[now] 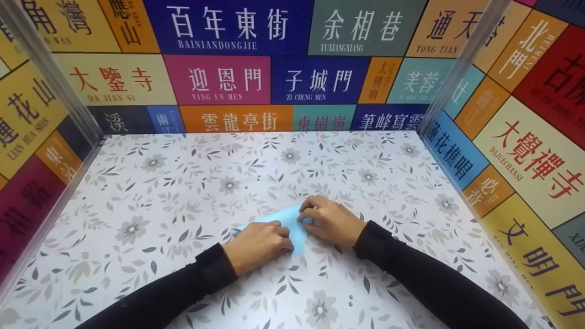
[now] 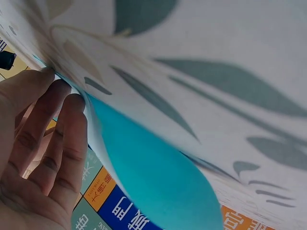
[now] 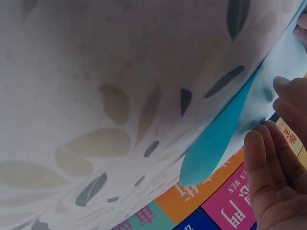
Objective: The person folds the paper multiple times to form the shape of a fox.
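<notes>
Head view: a thin light-blue sheet (image 1: 299, 228) lies near the middle of a white floral tabletop (image 1: 192, 164), between a person's left hand (image 1: 260, 242) and right hand (image 1: 332, 222). The tabletop stretches well past the 2 hands to the left wall (image 1: 27, 119), back wall (image 1: 224, 27) and right wall (image 1: 525, 151); the sheet is well apart from all 3. The hands hide parts of the sheet, and the black sleeves (image 1: 160, 292) are cut off at the bottom edge. Readable on the back wall are BAINIANDONGJIE, YUXIANGXIANG, DA JIAN SI, YING EN MEN and ZI CHENG MEN; the right wall shows DAJUECHANSI. Left wrist view: the left thumb and fingertips meet at the sheet's edge; whether they pinch it, I cannot tell. A blue part bows away from the tabletop and runs off the bottom. Right wrist view: the right hand, cut off at the right edge, rests relaxed fingertips against the sheet's pale side, not clasping it.
</notes>
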A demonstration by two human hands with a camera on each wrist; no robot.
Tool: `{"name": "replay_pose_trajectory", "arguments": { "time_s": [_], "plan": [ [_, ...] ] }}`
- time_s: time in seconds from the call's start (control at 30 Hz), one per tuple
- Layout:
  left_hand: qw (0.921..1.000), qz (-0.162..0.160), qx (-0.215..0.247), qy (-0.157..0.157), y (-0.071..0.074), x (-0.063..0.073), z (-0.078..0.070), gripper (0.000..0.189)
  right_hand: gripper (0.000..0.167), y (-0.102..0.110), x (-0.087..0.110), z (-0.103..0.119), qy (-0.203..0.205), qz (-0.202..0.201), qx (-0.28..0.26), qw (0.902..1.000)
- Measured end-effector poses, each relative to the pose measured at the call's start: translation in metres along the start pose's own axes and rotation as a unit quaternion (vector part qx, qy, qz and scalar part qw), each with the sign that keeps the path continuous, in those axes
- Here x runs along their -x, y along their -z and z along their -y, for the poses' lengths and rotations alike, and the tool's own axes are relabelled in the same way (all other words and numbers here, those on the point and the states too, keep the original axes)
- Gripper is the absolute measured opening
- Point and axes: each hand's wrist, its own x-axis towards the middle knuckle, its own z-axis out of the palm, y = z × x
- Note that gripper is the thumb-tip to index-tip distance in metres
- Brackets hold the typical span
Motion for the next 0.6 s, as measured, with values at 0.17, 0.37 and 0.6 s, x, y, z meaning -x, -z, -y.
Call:
{"name": "replay_pose_trajectory", "arguments": {
  "time_s": [0.17,0.37,0.6],
  "plan": [
    [0.9998,0.015,0.006,0.008,0.0,0.0,0.0,0.012,0.014,-0.005,-0.001,-0.003,-0.008,0.009,-0.006,0.9999],
    [0.9999,0.006,0.008,0.007,-0.001,0.0,0.0,0.011,0.012,-0.008,-0.004,-0.004,-0.013,0.002,-0.01,0.9999],
    [0.9997,0.011,0.013,0.014,0.0,-0.003,0.001,0.007,0.017,-0.008,-0.015,-0.004,-0.042,0.021,-0.012,0.9988]
  ]
}}
